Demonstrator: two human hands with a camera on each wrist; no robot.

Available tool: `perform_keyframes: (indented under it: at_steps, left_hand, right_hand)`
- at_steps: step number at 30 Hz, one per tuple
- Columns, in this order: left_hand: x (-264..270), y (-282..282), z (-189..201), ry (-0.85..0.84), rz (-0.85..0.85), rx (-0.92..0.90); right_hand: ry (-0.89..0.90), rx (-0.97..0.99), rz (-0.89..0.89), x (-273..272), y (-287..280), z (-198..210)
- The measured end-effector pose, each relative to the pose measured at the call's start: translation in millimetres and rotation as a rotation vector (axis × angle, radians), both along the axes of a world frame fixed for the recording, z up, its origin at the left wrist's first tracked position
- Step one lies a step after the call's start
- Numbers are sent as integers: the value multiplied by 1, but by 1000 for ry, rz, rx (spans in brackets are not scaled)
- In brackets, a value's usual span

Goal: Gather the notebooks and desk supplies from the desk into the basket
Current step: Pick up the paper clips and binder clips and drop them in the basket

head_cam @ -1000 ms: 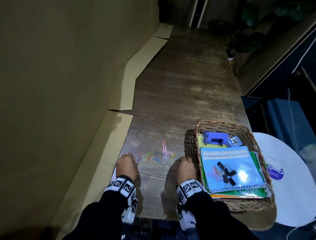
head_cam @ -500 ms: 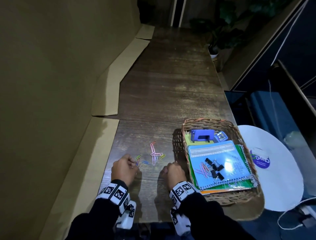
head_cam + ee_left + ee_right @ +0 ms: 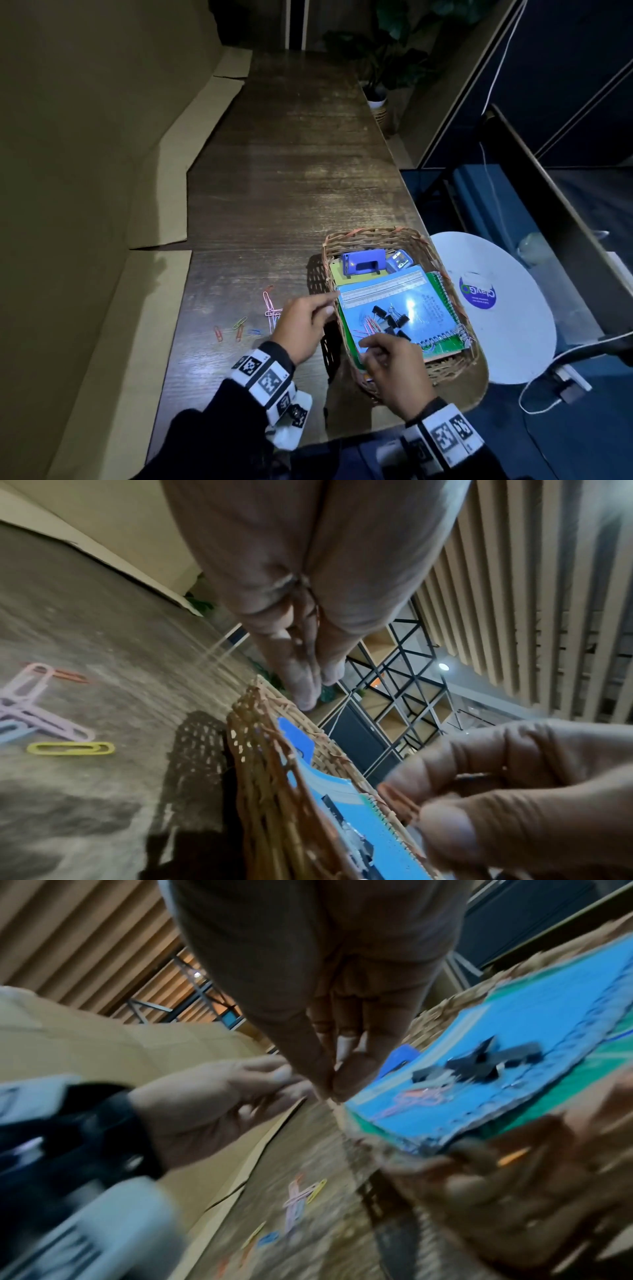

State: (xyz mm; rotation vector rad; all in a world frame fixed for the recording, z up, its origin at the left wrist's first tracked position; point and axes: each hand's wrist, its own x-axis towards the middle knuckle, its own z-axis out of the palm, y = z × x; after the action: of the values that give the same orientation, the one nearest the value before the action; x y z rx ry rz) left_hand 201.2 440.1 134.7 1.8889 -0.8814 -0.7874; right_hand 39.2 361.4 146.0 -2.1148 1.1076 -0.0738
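A wicker basket stands at the desk's right edge. It holds a blue spiral notebook on top of other notebooks, black binder clips, pink paper clips and a blue hole punch. My left hand hovers at the basket's left rim, its fingers pressed on a thin reddish paper clip. My right hand is over the basket's near left corner and pinches an orange paper clip. Several loose coloured paper clips and large pink ones lie on the desk to the left.
The dark wooden desk runs far ahead. Cardboard sheets line its left side against the wall. A white round stool top sits right of the basket, below desk level. A potted plant stands at the far right.
Both hands have lifted off the desk where the loose paper clips lie and moved right to the basket, each with its fingers pinched together.
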Motion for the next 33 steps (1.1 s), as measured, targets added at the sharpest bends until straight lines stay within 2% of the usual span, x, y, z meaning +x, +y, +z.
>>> perform_keyframes:
  at_steps: [3, 7, 13, 16, 19, 21, 26, 33]
  left_hand:
    - [16, 23, -14, -82, 87, 71]
    - [45, 65, -41, -122, 382, 207]
    - [65, 109, -45, -139, 630, 342]
    - [69, 118, -58, -109, 664, 387]
    - [73, 118, -73, -147, 641, 458]
    - [75, 113, -79, -164, 622, 478]
    - [79, 103, -83, -225, 576, 523]
    - [79, 105, -83, -222, 542, 524]
  right_hand:
    - [-21, -69, -124, -4, -20, -6]
    - [-50, -122, -203, 5, -33, -10]
    - [-128, -230, 39, 46, -11, 0]
    - [-117, -206, 229, 80, 19, -5]
    - [54, -141, 391, 116, 48, -25]
    - [140, -107, 408, 136, 58, -39]
    - [222, -95, 450, 170, 74, -63]
    - [279, -102, 343, 185, 83, -79]
